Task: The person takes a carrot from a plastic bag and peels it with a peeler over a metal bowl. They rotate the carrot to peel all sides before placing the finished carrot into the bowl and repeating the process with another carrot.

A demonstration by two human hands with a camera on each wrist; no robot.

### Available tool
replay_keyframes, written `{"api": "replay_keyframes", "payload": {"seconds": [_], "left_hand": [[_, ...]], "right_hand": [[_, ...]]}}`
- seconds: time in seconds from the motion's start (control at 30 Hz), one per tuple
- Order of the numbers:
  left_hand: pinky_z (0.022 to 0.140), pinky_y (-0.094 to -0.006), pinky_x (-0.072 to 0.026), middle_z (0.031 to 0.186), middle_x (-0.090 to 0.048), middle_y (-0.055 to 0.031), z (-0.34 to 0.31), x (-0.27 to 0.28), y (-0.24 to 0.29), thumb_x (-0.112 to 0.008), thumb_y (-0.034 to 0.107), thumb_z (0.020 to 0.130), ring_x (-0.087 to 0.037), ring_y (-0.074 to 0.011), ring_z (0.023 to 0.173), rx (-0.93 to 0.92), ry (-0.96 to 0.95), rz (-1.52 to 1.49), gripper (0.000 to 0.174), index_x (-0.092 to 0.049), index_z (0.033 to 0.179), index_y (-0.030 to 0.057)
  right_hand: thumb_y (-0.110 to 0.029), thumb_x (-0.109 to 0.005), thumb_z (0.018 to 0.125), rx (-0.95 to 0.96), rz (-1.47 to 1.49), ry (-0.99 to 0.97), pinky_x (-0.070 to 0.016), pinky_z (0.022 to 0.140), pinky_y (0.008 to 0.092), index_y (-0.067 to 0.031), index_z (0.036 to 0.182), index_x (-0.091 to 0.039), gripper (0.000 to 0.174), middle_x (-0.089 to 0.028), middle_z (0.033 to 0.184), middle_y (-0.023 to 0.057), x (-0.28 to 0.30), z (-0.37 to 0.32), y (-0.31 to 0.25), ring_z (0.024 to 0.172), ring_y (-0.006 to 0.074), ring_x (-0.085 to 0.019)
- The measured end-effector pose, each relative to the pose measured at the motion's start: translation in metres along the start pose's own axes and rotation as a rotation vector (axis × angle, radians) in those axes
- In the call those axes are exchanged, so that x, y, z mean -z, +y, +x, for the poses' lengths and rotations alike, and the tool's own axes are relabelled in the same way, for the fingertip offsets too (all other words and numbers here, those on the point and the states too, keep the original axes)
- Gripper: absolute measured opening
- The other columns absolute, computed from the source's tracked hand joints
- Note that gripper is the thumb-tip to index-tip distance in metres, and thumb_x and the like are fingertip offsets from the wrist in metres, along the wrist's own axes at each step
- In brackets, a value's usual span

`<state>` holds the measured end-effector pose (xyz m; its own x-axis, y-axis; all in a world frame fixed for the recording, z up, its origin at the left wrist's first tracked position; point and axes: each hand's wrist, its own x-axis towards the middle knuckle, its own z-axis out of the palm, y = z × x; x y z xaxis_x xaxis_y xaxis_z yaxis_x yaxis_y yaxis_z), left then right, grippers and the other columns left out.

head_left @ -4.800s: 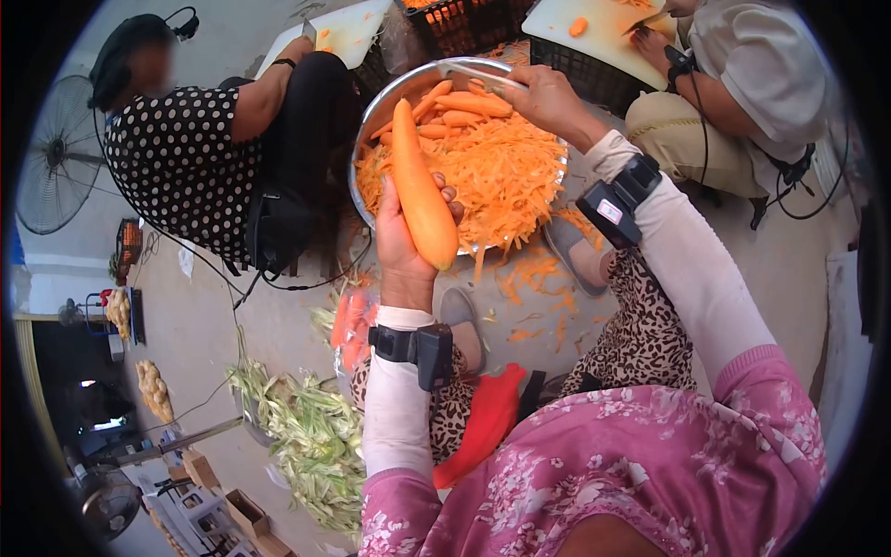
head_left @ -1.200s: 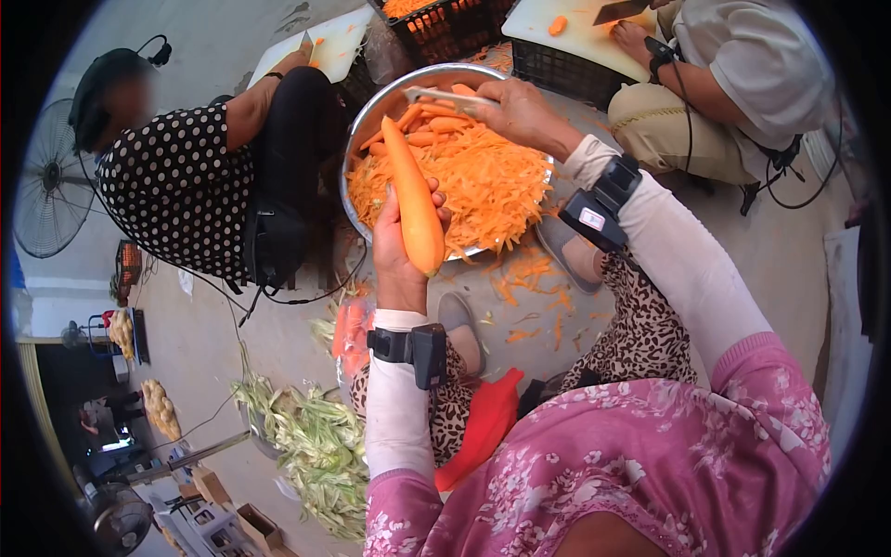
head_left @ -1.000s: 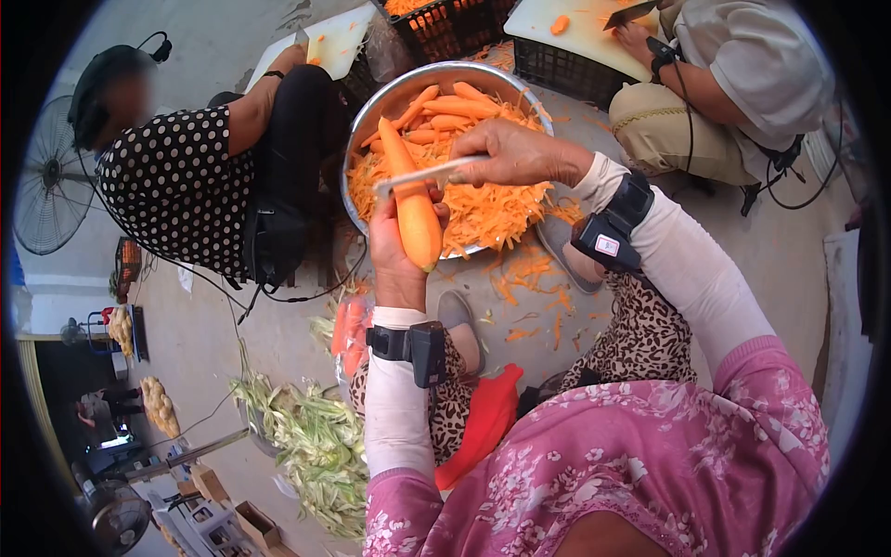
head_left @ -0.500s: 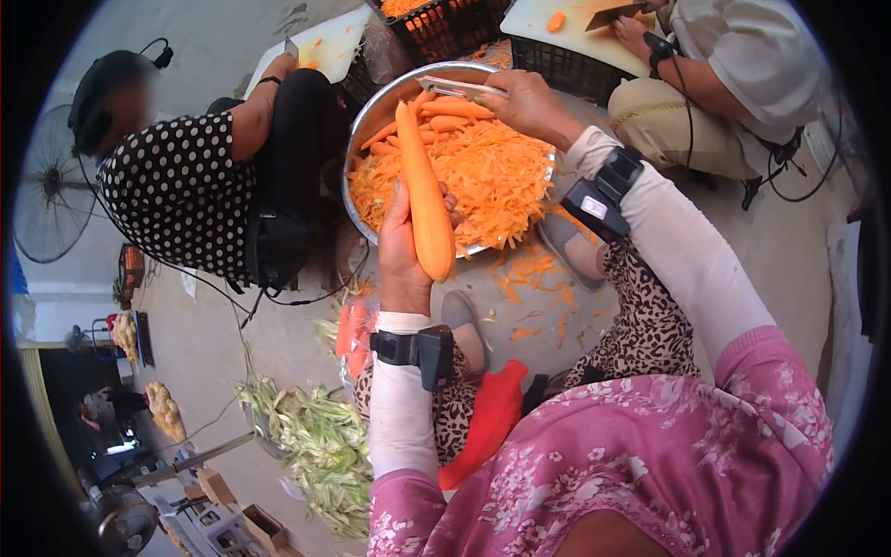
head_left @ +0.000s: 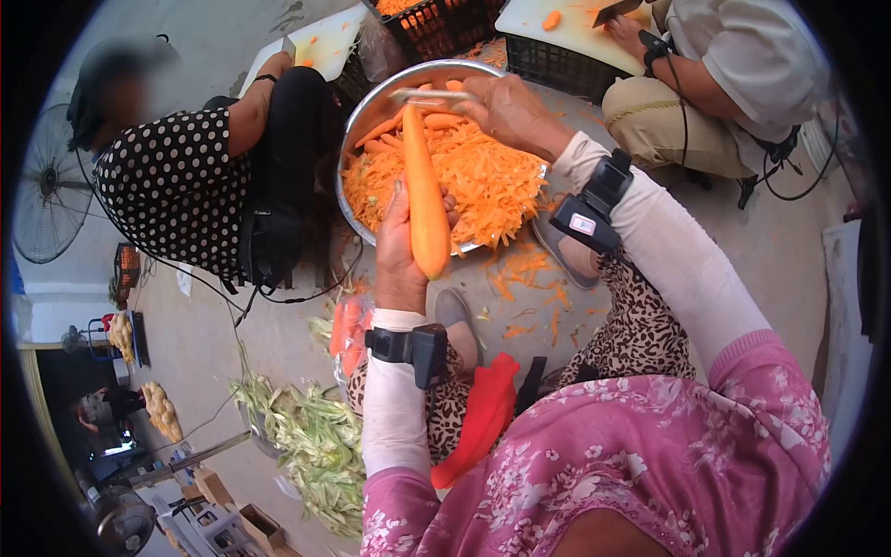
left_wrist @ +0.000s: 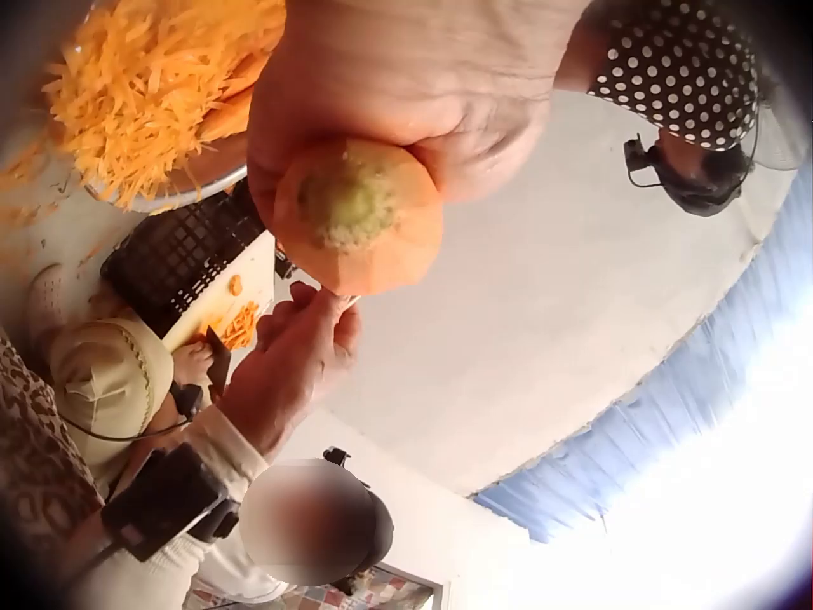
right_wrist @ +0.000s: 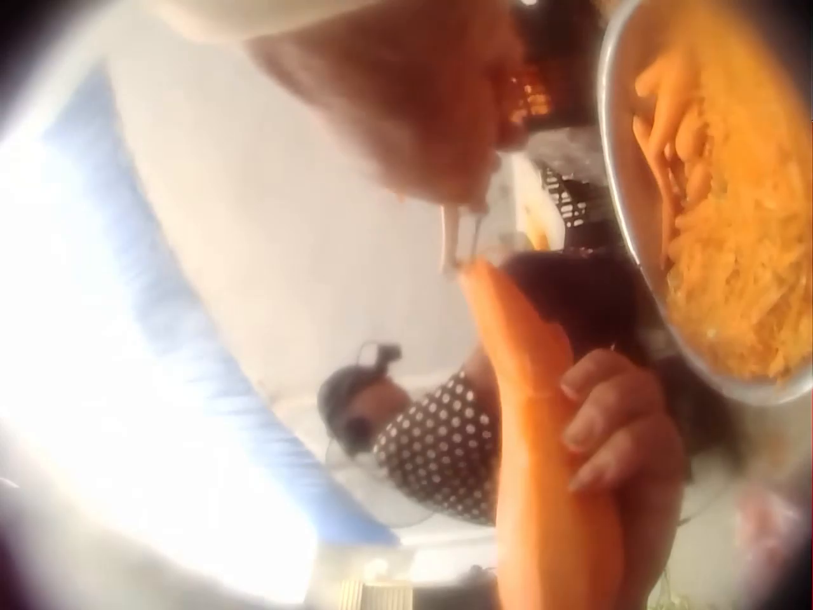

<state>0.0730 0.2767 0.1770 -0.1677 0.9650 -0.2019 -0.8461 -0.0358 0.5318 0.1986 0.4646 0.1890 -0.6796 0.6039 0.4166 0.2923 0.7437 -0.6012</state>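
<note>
My left hand [head_left: 401, 257] grips a large carrot [head_left: 426, 200] around its lower half, thick end toward me. In the left wrist view the carrot's greenish stem end [left_wrist: 349, 203] faces the camera. My right hand [head_left: 518, 113] holds a peeler [head_left: 432, 95] by its handle, its head right at the carrot's thin tip. The right wrist view shows the carrot's side [right_wrist: 540, 470] with flat peeled facets and the peeler [right_wrist: 460, 235] just above its tip. Under both hands stands a metal basin [head_left: 348, 190] with orange peelings [head_left: 487, 181] heaped in it and several whole carrots [head_left: 376, 137] at its far side.
A person in a dotted shirt [head_left: 172, 186] sits left, another in a white shirt [head_left: 756, 74] right, each at a cutting board. Black crates [head_left: 561, 70] stand beyond the basin. Bagged carrots [head_left: 349, 330] and corn husks [head_left: 316, 446] lie on the floor at left, with scattered peelings [head_left: 529, 274].
The peeler went down along the carrot about a second ago, then back up; it is now at the tip again. My left hand keeps its hold, the carrot slightly turned.
</note>
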Motion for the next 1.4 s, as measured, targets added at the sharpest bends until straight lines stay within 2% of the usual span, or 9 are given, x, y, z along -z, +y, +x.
{"api": "replay_keyframes", "payload": {"seconds": [0.1,0.2,0.37,0.57,0.8,0.9,1.03,1.13,1.4], "left_hand": [[0.071,-0.0330,-0.0447,0.099,-0.051,-0.0147,0.001,-0.001,0.000,-0.042,0.033,0.097,-0.047,-0.0233,0.083,0.033,-0.094,-0.027,0.038,-0.047,0.116,0.0005],[0.073,-0.0329,-0.0455,0.103,-0.051,-0.0161,0.002,0.003,0.004,-0.042,0.035,0.097,-0.048,-0.0247,0.086,-0.012,-0.012,-0.037,0.041,-0.046,0.117,0.0005],[0.071,-0.0345,-0.0472,0.102,-0.055,-0.0164,-0.002,-0.006,0.013,-0.039,0.046,0.095,-0.053,-0.0260,0.087,0.027,0.037,-0.282,0.052,-0.049,0.118,0.0005],[0.067,-0.0302,-0.0446,0.098,-0.047,-0.0143,-0.002,0.004,0.013,-0.044,0.041,0.095,-0.045,-0.0222,0.085,0.052,-0.075,-0.379,0.045,-0.048,0.117,0.0020],[0.065,-0.0301,-0.0425,0.091,-0.045,-0.0110,0.002,0.003,0.004,-0.044,0.037,0.096,-0.043,-0.0209,0.078,0.168,-0.142,-0.282,0.039,-0.048,0.114,0.0022],[0.066,-0.0311,-0.0433,0.093,-0.048,-0.0118,0.000,-0.003,0.002,-0.044,0.037,0.096,-0.044,-0.0213,0.079,0.159,-0.139,-0.175,0.040,-0.048,0.113,0.0012],[0.068,-0.0331,-0.0457,0.097,-0.051,-0.0135,0.001,0.004,0.008,-0.043,0.038,0.096,-0.048,-0.0224,0.082,0.108,-0.123,-0.221,0.042,-0.049,0.113,0.0000],[0.071,-0.0352,-0.0478,0.103,-0.052,-0.0153,0.002,0.009,0.011,-0.043,0.038,0.096,-0.051,-0.0238,0.085,0.051,0.006,-0.193,0.044,-0.049,0.113,-0.0016],[0.072,-0.0371,-0.0483,0.101,-0.057,-0.0136,0.001,0.004,0.010,-0.041,0.036,0.097,-0.054,-0.0230,0.086,-0.024,0.166,-0.126,0.040,-0.050,0.114,0.0005]], "right_hand": [[-0.016,-0.060,0.083,-0.162,-0.169,0.090,-0.0490,0.073,0.0422,-0.0085,0.107,-0.063,0.025,-0.062,0.086,0.0225,0.003,0.003,0.010,0.083,0.0387,-0.061],[-0.025,-0.058,0.086,-0.117,-0.071,0.074,-0.0489,0.067,0.0390,-0.0046,0.093,-0.065,0.022,-0.066,0.084,0.0155,0.007,0.004,0.007,0.076,0.0293,-0.064],[-0.033,-0.061,0.088,-0.051,0.634,-0.458,-0.0440,0.058,0.0240,-0.0009,0.084,-0.063,0.032,-0.057,0.067,0.0023,0.016,-0.013,-0.030,0.066,0.0070,-0.055],[-0.028,-0.063,0.086,0.072,0.497,-0.571,-0.0424,0.057,0.0303,-0.0011,0.084,-0.061,0.027,-0.055,0.067,0.0038,0.011,-0.019,-0.039,0.063,0.0121,-0.052],[-0.026,-0.059,0.086,-0.102,0.125,-0.100,-0.0465,0.069,0.0410,-0.0014,0.097,-0.064,0.028,-0.063,0.083,0.0194,0.012,0.004,-0.016,0.081,0.0330,-0.062],[-0.025,-0.064,0.084,-0.088,-0.118,0.007,-0.0458,0.064,0.0404,-0.0020,0.095,-0.064,0.026,-0.062,0.077,0.0202,-0.005,0.003,0.011,0.071,0.0377,-0.058],[-0.024,-0.063,0.083,-0.044,-0.116,0.085,-0.0461,0.063,0.0380,-0.0018,0.097,-0.064,0.026,-0.061,0.072,0.0182,0.001,0.002,0.016,0.067,0.0326,-0.059],[-0.035,-0.064,0.085,-0.262,0.256,-0.180,-0.0466,0.059,0.0299,-0.0013,0.089,-0.063,0.034,-0.061,0.072,0.0084,0.024,-0.002,-0.012,0.066,0.0131,-0.058],[-0.023,-0.061,0.086,0.111,0.461,-0.551,-0.0371,0.052,0.0323,0.0005,0.082,-0.058,0.024,-0.050,0.061,0.0054,0.018,-0.023,-0.041,0.057,0.0133,-0.043]]}}
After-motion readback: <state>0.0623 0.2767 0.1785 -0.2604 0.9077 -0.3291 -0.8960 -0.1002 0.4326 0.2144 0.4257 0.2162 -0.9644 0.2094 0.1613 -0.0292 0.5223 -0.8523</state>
